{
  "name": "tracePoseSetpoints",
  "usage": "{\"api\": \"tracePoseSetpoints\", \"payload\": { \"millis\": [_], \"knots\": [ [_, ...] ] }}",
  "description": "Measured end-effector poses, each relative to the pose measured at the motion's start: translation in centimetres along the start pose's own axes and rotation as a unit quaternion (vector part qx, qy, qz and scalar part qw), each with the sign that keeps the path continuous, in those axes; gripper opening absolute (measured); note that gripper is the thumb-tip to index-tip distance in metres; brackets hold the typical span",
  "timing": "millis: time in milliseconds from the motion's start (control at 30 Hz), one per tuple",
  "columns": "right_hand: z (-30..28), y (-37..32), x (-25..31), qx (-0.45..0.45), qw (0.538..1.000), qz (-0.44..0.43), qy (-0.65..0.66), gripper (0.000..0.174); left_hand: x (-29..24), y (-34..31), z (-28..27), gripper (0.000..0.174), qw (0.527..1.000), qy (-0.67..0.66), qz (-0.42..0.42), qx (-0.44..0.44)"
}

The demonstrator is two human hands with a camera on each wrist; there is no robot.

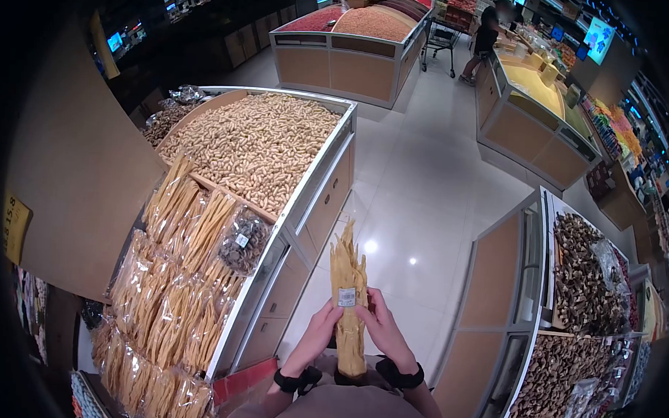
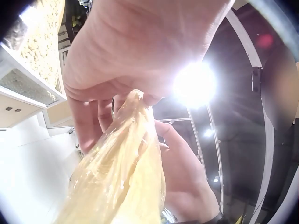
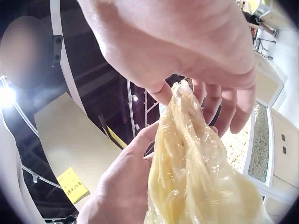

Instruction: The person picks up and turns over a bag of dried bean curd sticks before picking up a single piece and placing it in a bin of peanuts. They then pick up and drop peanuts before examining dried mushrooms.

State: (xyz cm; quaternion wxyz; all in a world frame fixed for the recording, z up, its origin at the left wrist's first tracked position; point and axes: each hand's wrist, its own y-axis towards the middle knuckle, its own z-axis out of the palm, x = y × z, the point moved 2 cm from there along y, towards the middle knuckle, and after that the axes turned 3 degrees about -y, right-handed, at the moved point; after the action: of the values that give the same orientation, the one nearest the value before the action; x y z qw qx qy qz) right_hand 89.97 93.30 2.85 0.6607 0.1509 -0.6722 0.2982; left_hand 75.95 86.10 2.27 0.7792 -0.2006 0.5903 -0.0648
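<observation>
A clear plastic bag of dried yellow bean curd sticks [image 1: 351, 335] stands roughly upright before the person's body, with a white price label [image 1: 346, 296] on its near face. The left hand [image 1: 320, 334] grips its left side, thumb beside the label. From the other side, the right hand [image 1: 388, 332] holds it with its thumb on the front. Up close in the left wrist view, the wrinkled bag [image 2: 124, 172] runs down from under the left hand [image 2: 135, 46]. The right wrist view has the right hand [image 3: 187, 42] curled around the bag [image 3: 187, 149]; fingers behind it are partly hidden.
To the left, a counter holds peanuts [image 1: 259, 144], more bagged bean curd sticks [image 1: 176, 307] and a bag of dark dried goods [image 1: 243, 241]. Dried mushrooms [image 1: 564, 379] fill a counter on the right. A pale tiled aisle [image 1: 416, 182] leads toward a cart [image 1: 440, 43] and another person [image 1: 486, 37].
</observation>
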Motion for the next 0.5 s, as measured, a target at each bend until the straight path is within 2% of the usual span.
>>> {"api": "tracePoseSetpoints", "payload": {
  "millis": [100,167,300,367,500],
  "knots": [
    [-1.1,4.4,1.9,-0.022,0.999,-0.024,-0.037,0.036,-2.4,4.3,-0.7,0.038,0.999,-0.031,0.01,0.014],
    [-1.7,7.4,2.9,-0.026,0.999,-0.018,-0.022,0.037,-4.5,7.1,-1.2,0.039,1.0,-0.001,0.027,0.013],
    [-2.4,13.8,4.5,-0.012,0.998,-0.05,-0.036,0.038,-7.4,12.7,-3.3,0.039,0.997,0.003,0.072,0.014],
    [-2.6,16.8,5.7,-0.003,0.996,-0.071,-0.045,0.038,-9.8,14.6,-4.1,0.04,0.998,0.0,0.06,0.011],
    [-2.4,21.2,6.5,-0.002,0.998,-0.049,-0.051,0.038,-10.9,18.3,-6.6,0.041,0.997,0.024,0.079,0.013]
  ]
}}
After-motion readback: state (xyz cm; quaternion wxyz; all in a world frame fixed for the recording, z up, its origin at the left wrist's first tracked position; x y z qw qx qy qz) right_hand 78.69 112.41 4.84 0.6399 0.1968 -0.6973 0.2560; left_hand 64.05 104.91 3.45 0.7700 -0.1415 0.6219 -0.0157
